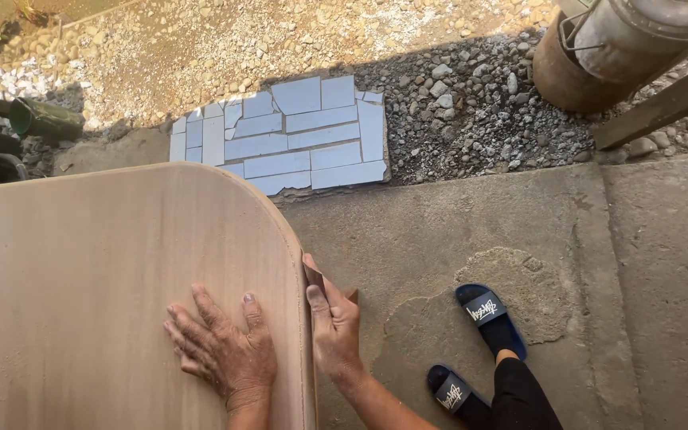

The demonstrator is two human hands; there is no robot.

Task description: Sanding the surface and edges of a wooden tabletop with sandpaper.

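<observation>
A large wooden panel (81, 287) with a rounded corner fills the lower left of the head view. My left hand (220, 350) lies flat on its top face near the right edge, fingers spread. My right hand (332, 318) presses a small folded piece of brown sandpaper (318, 280) against the panel's curved right edge; most of the sheet is hidden under the fingers.
Concrete floor (455, 231) lies to the right, with my two feet in dark blue slippers (487, 314) on it. Beyond it are a patch of pale broken tiles (288, 135), grey gravel (471, 103), a rusty metal drum (599, 48) and a slanted wooden beam (662, 107).
</observation>
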